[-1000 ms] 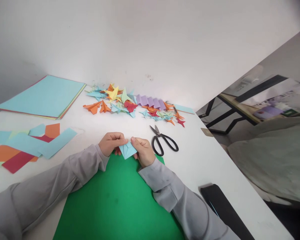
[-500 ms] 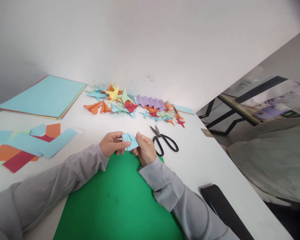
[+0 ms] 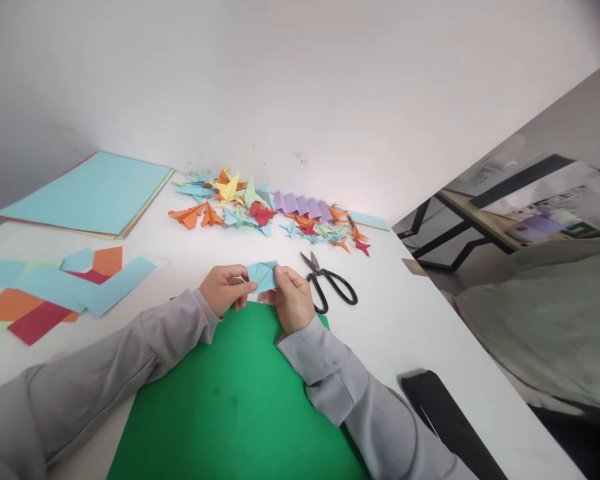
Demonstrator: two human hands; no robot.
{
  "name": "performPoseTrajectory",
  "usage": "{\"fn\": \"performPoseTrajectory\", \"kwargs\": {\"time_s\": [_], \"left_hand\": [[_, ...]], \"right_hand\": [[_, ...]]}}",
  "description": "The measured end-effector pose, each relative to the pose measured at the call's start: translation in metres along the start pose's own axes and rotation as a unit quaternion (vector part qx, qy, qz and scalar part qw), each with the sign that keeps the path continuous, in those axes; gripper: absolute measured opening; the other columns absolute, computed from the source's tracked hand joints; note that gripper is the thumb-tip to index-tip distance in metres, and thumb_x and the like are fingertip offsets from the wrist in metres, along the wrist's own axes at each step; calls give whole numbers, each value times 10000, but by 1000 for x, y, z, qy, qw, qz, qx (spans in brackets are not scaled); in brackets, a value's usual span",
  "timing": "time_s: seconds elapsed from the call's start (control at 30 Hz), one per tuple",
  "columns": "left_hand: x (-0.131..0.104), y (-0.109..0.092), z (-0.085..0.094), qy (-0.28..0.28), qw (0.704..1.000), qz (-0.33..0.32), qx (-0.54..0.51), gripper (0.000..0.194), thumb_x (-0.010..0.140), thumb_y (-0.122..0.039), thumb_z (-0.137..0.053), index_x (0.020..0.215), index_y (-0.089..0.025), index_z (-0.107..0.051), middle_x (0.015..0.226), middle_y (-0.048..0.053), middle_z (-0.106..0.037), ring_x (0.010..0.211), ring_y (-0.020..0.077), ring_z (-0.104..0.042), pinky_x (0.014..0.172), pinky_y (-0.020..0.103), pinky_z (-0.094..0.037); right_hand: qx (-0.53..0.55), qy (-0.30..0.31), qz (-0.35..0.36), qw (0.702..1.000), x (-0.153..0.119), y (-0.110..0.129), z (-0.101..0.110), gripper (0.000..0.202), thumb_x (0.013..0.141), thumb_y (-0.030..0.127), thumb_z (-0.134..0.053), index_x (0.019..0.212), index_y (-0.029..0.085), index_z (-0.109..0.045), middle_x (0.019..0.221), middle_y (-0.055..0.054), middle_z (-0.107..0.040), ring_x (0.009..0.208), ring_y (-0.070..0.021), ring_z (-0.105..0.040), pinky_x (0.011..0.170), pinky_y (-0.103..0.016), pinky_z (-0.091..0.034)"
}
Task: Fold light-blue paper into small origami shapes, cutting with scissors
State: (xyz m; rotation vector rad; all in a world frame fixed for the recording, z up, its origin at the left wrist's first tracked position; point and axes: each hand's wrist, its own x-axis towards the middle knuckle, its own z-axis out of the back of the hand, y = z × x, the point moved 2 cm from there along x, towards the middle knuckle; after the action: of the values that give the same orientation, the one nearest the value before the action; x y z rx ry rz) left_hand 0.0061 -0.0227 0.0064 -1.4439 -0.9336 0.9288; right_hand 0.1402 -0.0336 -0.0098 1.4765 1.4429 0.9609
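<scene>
A small light blue piece of folded paper (image 3: 263, 275) with crease lines is held up between both hands, over the far end of a green sheet (image 3: 230, 400). My left hand (image 3: 225, 289) pinches its left edge between thumb and fingers. On the opposite side my right hand (image 3: 294, 300) grips it, thumb at the upper right corner. Some fingertips of both hands are hidden behind the paper. Black-handled scissors (image 3: 325, 275) lie with blades parted just right of my right hand.
Folded paper figures in many colours (image 3: 240, 203) and a purple pleated strip (image 3: 303, 205) lie by the wall. Paper rectangles (image 3: 60, 287) and a stack of coloured sheets (image 3: 90, 193) are at left. A black flat object (image 3: 445, 413) rests near the right table edge.
The light blue paper shows more of its creased face, its upper flap now opened out. My left fingers have shifted slightly down its left edge. The things on the table stay put.
</scene>
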Motion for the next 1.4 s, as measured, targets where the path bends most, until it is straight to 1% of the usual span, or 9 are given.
{"fn": "performPoseTrajectory", "kwargs": {"time_s": [0.23, 0.37, 0.43, 0.53, 0.67, 0.83, 1.0, 1.2, 1.4], "left_hand": [[-3, -6, -4, -3, 999, -46, 23, 242, 695, -324, -577, 568, -118, -583, 558, -12, -501, 385, 72, -511, 316, 184, -404], [-4, -3, -6, 0, 1000, -31, 2, 272, 713, -358, -556, 812, -125, -659, 895, 73, -577, 541, 121, -613, 375, 215, -486], [-3, -1, -6, 2, 999, -32, -4, 314, 718, -347, -553, 932, -138, -650, 953, 86, -569, 549, 119, -614, 384, 219, -492], [-3, 1, -5, -7, 999, -52, 3, 325, 725, -330, -544, 970, -144, -647, 938, 81, -549, 496, 86, -580, 356, 200, -465], [-4, 0, -3, -25, 996, -79, 37, 282, 725, -288, -526, 935, -159, -666, 957, 67, -485, 440, 38, -526, 319, 184, -422], [-5, -6, 1, -55, 991, -117, 44, 245, 650, -174, -561, 864, -156, -680, 877, 39, -489, 594, 74, -541, 416, 177, -473], [-1, -4, 2, -87, 993, -48, -60, 436, 617, -253, -629, 1031, -128, -571, 758, 14, -534, 602, 118, -550, 403, 232, -504], [1, -2, 1, -65, 997, -18, -34, 249, 540, -266, -714, 683, -88, -616, 520, -4, -582, 421, 87, -510, 369, 208, -456], [0, -3, 0, -52, 998, -4, -35, 231, 533, -276, -717, 643, -104, -609, 468, -19, -571, 389, 95, -507, 338, 209, -441]], "right_hand": [[31, -34, -5, 999, 2, 3, -2, 288, 605, 387, -692, 700, 193, -502, 464, 64, -536, 381, -78, -476, 362, -183, -389], [38, -35, 21, 998, 1, 5, -2, 261, 605, 318, -695, 601, 182, -473, 501, 51, -559, 393, -64, -470, 375, -174, -373], [32, -17, 21, 999, 0, 5, -2, 225, 621, 304, -677, 582, 173, -499, 520, 40, -567, 396, -62, -467, 381, -179, -372], [29, 22, 11, 999, -1, 7, -3, 190, 667, 348, -619, 636, 168, -566, 586, 8, -588, 453, -85, -496, 402, -202, -401], [40, 57, 14, 997, -2, 9, -4, 300, 699, 458, -555, 674, 161, -595, 584, -14, -580, 521, -123, -540, 408, -221, -425], [16, 14, -10, 1000, 0, 3, 1, 168, 613, 293, -673, 682, 171, -579, 503, 48, -551, 389, -84, -504, 377, -199, -414], [-22, 4, -5, 1000, 0, 0, 1, 184, 593, 273, -698, 712, 167, -606, 442, 60, -547, 335, -79, -489, 344, -188, -394], [-68, 21, 15, 997, -3, 1, -3, 210, 602, 315, -697, 720, 160, -617, 394, 49, -557, 320, -93, -483, 336, -207, -399], [-91, 11, 24, 995, -3, 0, -2, 216, 637, 345, -672, 715, 161, -589, 363, 63, -520, 295, -81, -446, 309, -192, -356]]}}
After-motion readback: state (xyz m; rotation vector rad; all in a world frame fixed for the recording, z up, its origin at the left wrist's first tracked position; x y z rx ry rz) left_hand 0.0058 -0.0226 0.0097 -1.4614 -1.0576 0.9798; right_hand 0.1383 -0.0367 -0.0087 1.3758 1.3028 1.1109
